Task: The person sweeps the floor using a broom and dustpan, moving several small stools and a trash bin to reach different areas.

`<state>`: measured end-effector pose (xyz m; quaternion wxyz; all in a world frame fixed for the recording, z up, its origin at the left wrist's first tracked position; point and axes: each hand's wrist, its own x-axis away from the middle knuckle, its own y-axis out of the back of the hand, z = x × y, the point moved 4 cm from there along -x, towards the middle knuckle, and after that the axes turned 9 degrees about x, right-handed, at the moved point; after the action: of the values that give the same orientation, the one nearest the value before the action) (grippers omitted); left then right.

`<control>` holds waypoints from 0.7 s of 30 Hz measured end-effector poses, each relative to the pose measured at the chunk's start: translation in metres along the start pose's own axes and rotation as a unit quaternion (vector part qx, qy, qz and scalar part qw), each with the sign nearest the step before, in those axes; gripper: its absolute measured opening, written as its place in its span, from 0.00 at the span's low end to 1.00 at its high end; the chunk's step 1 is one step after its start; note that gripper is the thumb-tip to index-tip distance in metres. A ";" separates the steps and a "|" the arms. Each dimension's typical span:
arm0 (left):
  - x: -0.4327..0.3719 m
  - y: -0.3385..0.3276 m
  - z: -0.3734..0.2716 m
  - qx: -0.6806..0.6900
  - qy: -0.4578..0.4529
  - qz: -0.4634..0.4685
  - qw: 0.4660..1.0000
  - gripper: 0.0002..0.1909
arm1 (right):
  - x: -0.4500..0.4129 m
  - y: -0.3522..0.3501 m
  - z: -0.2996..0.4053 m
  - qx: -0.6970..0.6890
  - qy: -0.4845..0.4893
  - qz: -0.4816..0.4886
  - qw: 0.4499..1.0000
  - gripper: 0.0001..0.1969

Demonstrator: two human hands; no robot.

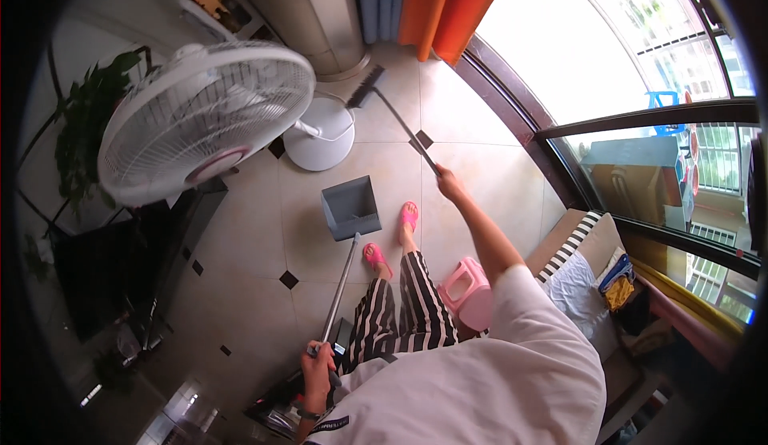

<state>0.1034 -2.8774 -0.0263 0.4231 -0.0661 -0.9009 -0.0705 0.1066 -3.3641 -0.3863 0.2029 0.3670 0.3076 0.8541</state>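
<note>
My left hand [318, 364] grips the upper end of a long-handled dustpan, low in the view. Its grey pan [350, 208] rests on the tiled floor [252, 217] ahead of my feet, with a comb-like row of teeth inside. My right arm reaches forward, and my right hand [449, 184] is closed around the thin metal handle of a broom [399, 115]. The dark bristled broom head [366, 87] is on or just above the floor, between the fan base and the orange curtain. I cannot tell whether the bristles touch the tiles.
A white standing fan [210, 121] leans in from the left, its round base [319, 136] beside the broom. An orange curtain [432, 10] hangs near the sliding door track [510, 97]. A pink plastic stool [471, 295] stands right of my legs, near a cushioned seat [558, 244] holding clothes.
</note>
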 end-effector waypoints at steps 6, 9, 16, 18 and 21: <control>-0.019 -0.045 -0.016 -0.021 0.007 -0.007 1.000 0.10 | -0.071 0.018 0.026 0.033 -0.031 0.007 0.999 0.18; -0.027 -0.064 -0.028 -0.027 0.006 0.008 1.000 0.09 | -0.006 0.020 -0.063 0.030 -0.116 0.000 0.993 0.17; -0.054 -0.105 -0.043 -0.022 0.016 0.026 0.999 0.09 | 0.191 0.083 -0.122 -0.088 -0.297 0.023 0.951 0.18; -0.059 -0.115 -0.047 -0.032 0.021 0.031 0.999 0.10 | 0.187 0.091 -0.119 -0.058 -0.251 0.002 0.966 0.19; -0.061 -0.129 -0.051 -0.035 0.022 0.038 0.998 0.09 | 0.128 0.093 -0.098 0.019 -0.091 -0.060 0.994 0.21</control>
<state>0.1574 -3.0170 -0.0507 0.4425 -0.1132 -0.8853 -0.0872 -0.0613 -3.3954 -0.3115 0.2737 0.4278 0.3250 0.7978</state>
